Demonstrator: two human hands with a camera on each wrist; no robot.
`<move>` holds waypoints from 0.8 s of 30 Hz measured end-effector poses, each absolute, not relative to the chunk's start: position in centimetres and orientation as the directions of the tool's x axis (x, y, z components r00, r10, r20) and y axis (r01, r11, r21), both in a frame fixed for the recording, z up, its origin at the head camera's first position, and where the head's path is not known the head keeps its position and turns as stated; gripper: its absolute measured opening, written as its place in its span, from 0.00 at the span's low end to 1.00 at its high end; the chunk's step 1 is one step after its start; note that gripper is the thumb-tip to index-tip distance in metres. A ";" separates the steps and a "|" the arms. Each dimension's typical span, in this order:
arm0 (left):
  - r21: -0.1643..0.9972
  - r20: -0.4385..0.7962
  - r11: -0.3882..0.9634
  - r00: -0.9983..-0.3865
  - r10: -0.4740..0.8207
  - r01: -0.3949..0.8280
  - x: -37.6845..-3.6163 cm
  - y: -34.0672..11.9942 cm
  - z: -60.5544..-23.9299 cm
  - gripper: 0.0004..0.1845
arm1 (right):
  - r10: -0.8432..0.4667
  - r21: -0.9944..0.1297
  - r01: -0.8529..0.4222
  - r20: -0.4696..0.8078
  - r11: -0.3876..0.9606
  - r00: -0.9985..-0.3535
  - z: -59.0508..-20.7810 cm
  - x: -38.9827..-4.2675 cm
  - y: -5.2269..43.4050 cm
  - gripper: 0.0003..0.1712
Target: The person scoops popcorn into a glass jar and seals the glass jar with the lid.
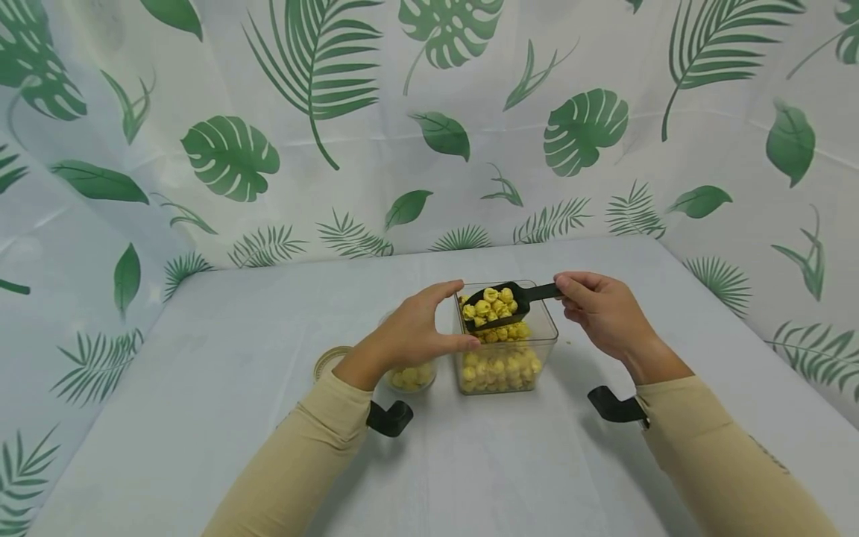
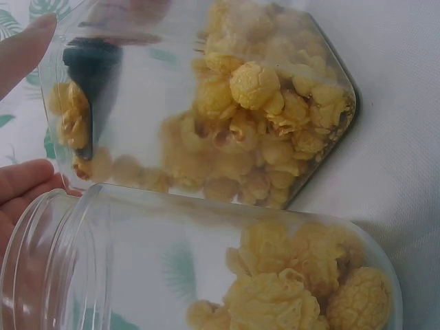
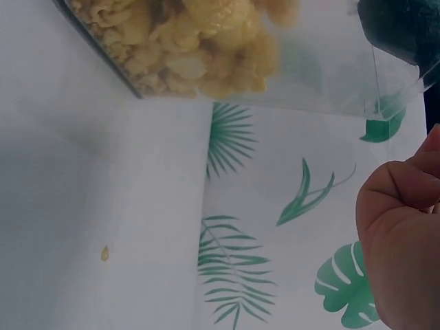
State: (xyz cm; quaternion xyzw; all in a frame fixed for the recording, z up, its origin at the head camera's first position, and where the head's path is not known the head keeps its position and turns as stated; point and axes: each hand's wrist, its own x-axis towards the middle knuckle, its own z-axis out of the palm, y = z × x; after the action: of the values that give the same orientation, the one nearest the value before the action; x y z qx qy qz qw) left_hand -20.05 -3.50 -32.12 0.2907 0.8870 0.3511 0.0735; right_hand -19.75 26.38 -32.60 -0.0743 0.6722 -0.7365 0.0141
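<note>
Behind left hand (image 1: 417, 328): jar (image 1: 411, 375) half hidden | scoop (image 1: 499, 304) handle covered

A clear square container (image 2: 206, 103), partly filled with yellow popcorn (image 2: 268, 117), stands on the white table (image 2: 405, 137), and a dark scoop (image 2: 86, 75) shows blurred through its wall. Just beside it, nearer the camera, lies the rounded glass of a jar (image 2: 137, 261) with more popcorn in its bottom. The left hand's fingers (image 2: 24, 48) touch the container's left side, thumb below by the jar's rim.
</note>
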 end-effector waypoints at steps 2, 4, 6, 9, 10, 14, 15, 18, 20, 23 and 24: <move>0.668 0.075 0.582 -0.819 0.568 0.464 -20.1 -3.5 -32.1 0.49 | -0.111 -0.991 -0.075 0.087 -0.110 -0.990 -32.6 -19.7 26.6 0.09; 0.669 0.075 0.580 -0.819 0.569 0.464 -20.1 -3.5 -32.1 0.49 | -0.105 -0.990 -0.074 0.087 -0.121 -0.991 -32.6 -19.7 26.7 0.08; 0.671 0.075 0.579 -0.820 0.568 0.463 -20.0 -3.5 -32.1 0.50 | -0.100 -0.989 -0.077 0.090 -0.129 -0.991 -32.5 -19.6 26.8 0.08; 0.671 0.076 0.579 -0.820 0.568 0.463 -20.0 -3.5 -32.1 0.50 | -0.098 -0.987 -0.086 0.099 -0.138 -0.990 -32.4 -19.5 27.0 0.07; 0.672 0.076 0.578 -0.820 0.567 0.463 -20.0 -3.5 -32.1 0.49 | -0.096 -0.986 -0.089 0.103 -0.139 -0.990 -32.4 -19.5 27.0 0.07; 0.675 0.078 0.577 -0.822 0.565 0.460 -20.0 -3.5 -32.1 0.50 | -0.096 -0.985 -0.102 0.116 -0.141 -0.989 -32.0 -19.4 27.1 0.07; 0.676 0.078 0.577 -0.823 0.563 0.459 -20.0 -3.5 -32.1 0.50 | -0.095 -0.984 -0.106 0.120 -0.140 -0.988 -31.9 -19.4 27.1 0.08; 0.677 0.071 0.580 -0.825 0.561 0.453 -19.9 -3.5 -32.1 0.50 | -0.095 -0.983 -0.120 0.134 -0.138 -0.986 -31.5 -19.4 27.1 0.08; 0.677 0.067 0.583 -0.826 0.559 0.449 -19.9 -3.5 -32.0 0.50 | -0.100 -0.981 -0.127 0.143 -0.147 -0.985 -31.3 -19.4 27.1 0.08; 0.677 0.064 0.585 -0.827 0.558 0.447 -19.9 -3.5 -32.0 0.50 | -0.107 -0.976 -0.134 0.153 -0.169 -0.982 -31.0 -19.4 27.0 0.09; 0.676 0.065 0.584 -0.827 0.559 0.448 -20.0 -3.5 -32.0 0.50 | -0.108 -0.975 -0.135 0.156 -0.178 -0.982 -30.9 -19.4 27.0 0.09</move>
State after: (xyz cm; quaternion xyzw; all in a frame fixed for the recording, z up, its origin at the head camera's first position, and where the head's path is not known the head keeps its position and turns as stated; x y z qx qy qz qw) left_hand -19.95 -3.47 -31.96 0.2838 0.8867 0.3567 0.0774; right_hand -19.42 27.00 -30.93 -0.0948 0.6411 -0.7615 -0.0089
